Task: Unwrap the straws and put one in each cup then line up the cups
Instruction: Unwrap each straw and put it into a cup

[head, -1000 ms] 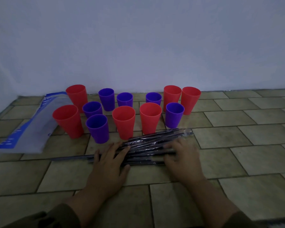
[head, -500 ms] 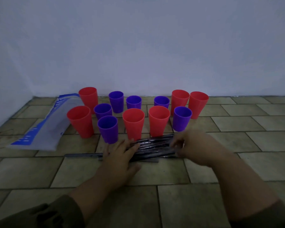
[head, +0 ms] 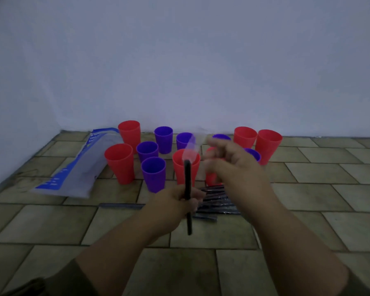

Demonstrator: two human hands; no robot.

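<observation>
My left hand [head: 171, 201] grips a black straw [head: 188, 178] and holds it upright in front of the cups. A clear wrapper [head: 190, 150] trails up off the straw's top end. My right hand [head: 237, 165] is raised and blurred, and its fingertips pinch the wrapper's far end. A pile of wrapped straws [head: 216, 201] lies on the tiled floor under my hands. Several red cups [head: 120, 163] and purple cups [head: 153, 174] stand in a loose cluster by the wall. My right hand hides part of one red cup and one purple cup.
One wrapped straw [head: 120, 205] lies apart, left of the pile. A white and blue plastic bag [head: 77, 167] lies on the floor left of the cups. The wall [head: 179, 71] runs close behind the cups. Bare tiles [head: 318, 189] spread to the right.
Both hands have lifted off the straw pile. My left hand now holds one straw upright, and my right hand has pulled its wrapper up off the top end.
</observation>
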